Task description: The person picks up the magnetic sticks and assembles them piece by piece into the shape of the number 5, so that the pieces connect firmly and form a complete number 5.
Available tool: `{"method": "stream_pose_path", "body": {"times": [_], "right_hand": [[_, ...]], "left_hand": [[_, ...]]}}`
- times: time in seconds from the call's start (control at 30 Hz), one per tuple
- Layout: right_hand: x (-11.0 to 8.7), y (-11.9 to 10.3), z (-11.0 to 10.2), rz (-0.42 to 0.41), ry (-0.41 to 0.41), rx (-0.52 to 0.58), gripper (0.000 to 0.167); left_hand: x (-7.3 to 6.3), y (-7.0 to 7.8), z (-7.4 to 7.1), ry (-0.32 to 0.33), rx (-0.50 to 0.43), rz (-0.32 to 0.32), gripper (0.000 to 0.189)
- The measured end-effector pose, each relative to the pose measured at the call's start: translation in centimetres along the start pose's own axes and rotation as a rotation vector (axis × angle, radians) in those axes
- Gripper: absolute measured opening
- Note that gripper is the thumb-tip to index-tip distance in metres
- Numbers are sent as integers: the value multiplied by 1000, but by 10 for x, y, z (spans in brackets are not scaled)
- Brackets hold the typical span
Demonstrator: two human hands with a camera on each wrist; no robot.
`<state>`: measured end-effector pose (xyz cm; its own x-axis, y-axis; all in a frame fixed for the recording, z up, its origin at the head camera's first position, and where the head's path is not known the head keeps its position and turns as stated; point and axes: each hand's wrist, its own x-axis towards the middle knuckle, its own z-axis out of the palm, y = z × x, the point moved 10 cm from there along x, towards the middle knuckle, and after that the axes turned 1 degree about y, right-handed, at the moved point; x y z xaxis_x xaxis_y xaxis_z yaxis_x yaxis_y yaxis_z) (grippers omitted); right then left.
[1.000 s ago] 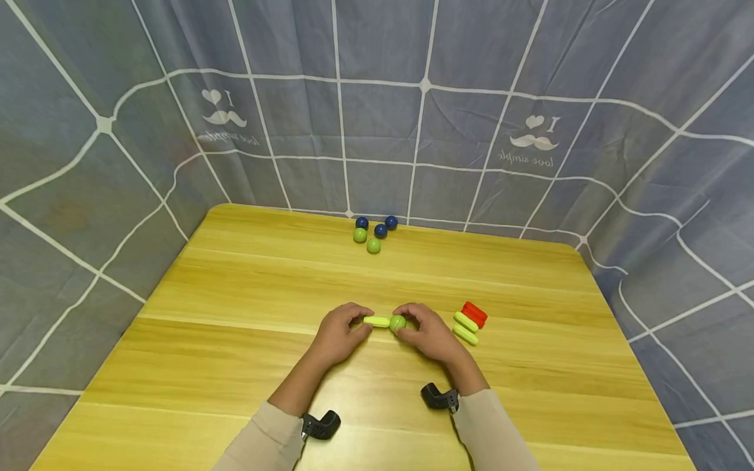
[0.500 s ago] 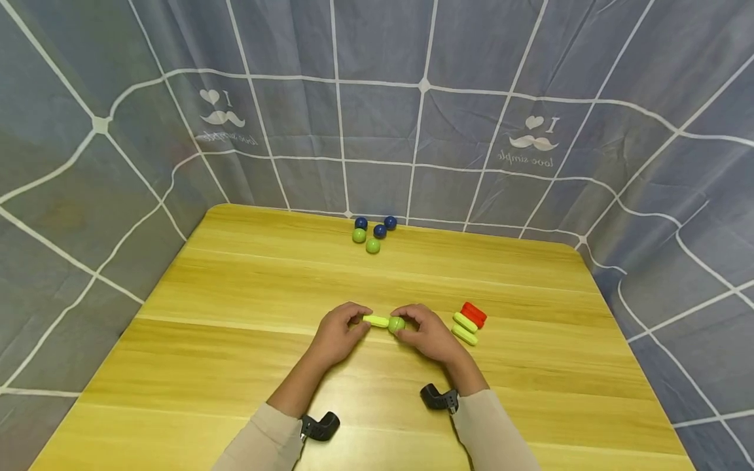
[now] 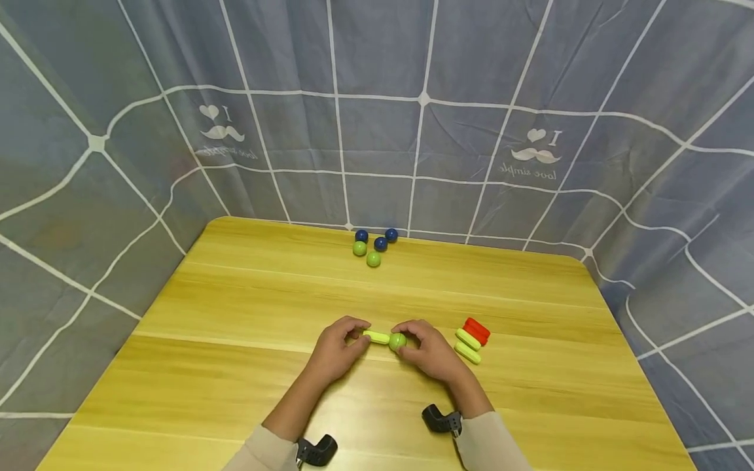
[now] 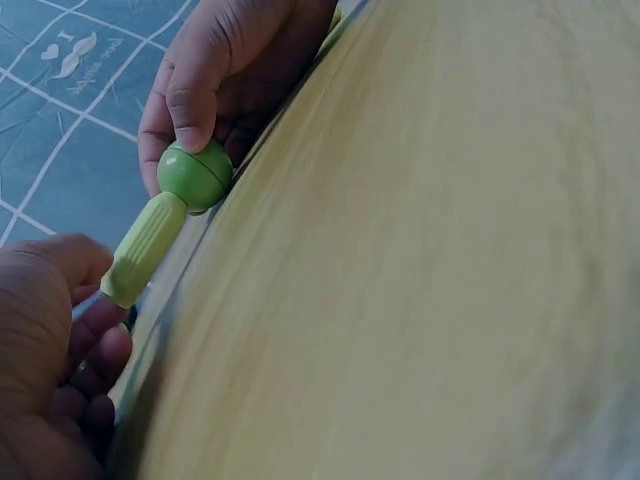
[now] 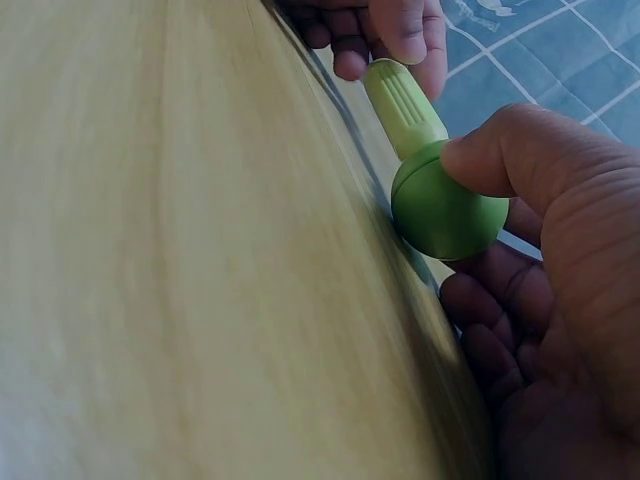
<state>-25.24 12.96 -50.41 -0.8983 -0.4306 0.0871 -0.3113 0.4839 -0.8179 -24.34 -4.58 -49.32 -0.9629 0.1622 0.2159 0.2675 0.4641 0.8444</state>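
In the head view my left hand (image 3: 338, 347) pinches the far left end of a short ribbed yellow-green rod (image 3: 376, 337) with thumb and index finger. My right hand (image 3: 431, 350) grips a green ball (image 3: 397, 341), its thumb pressed on the near side. Rod and ball meet end to end in a line between the two hands. The left wrist view shows the ribbed rod (image 4: 145, 248) against the ball (image 4: 195, 178), which has a seam around it. Seen from the right wrist, the thumb lies on the ball (image 5: 447, 212), with the other fingers curled beneath.
Right of the hands lie two yellow-green rods (image 3: 468, 353) beside red ones (image 3: 477, 331). Towards the back edge of the wooden table (image 3: 235, 392) sit green balls (image 3: 374, 259) and several blue balls (image 3: 380, 244). A grey-blue curtain (image 3: 377, 144) with white lines encloses the back and sides.
The head view has tilted up slightly, so everything on the table appears lower. Both hands keep their hold on rod and ball, with little movement between them.
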Motion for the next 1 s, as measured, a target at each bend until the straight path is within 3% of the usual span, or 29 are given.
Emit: {"method": "stream_pose_path", "body": {"times": [0.17,0.4,0.73,1.0], "right_hand": [[0,-1,0,5,-6,4,26],[0,-3,-1,10,-2,5,27],[0,-1,0,3,-11,19,28],[0,1,-1,11,-15,2,29]], "left_hand": [[10,11,-8,5,24,-5,21],[54,21,-21,-66,149,-13,28],[107,14,-25,-144,242,11,36],[135,7,-20,-172,192,45,37]]}}
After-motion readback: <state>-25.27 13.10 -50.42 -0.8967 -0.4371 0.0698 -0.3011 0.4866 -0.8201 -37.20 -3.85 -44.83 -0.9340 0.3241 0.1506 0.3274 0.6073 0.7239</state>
